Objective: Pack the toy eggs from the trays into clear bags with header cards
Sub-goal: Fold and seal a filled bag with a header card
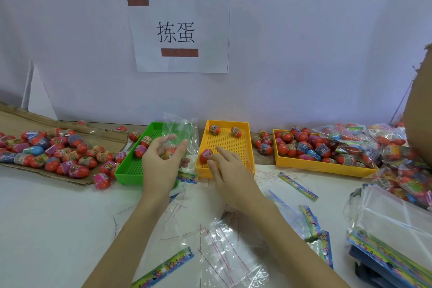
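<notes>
- Our left hand holds a clear bag upright over the green tray, thumb and fingers curled round its mouth so the opening stays wide enough to drop eggs in. One toy egg already shows through the film, low in the bag beside our palm.
- Our right hand reaches into the small yellow tray, fingers relaxed and extended, fingertips touching or just beside the pink-banded egg at the tray's near-left corner. It holds nothing yet; we judge this egg is the next to go into the bag.
- Two more eggs sit at the far end of the same tray. The green tray holds a couple near its far-left edge.
- The two small trays lie side by side straight ahead, probably so each hand can work without crossing the other.
- The bulk stock sits further out: a heap of loose eggs on flattened cardboard to the left, and a larger yellow tray full of eggs to the right.
- Filled bags pile up at the far right, out of the working area.
- Empty bags with colourful header cards lie scattered on the white table near our forearms, within easy reach for the next round. A stack of them rests at the lower right.
</notes>
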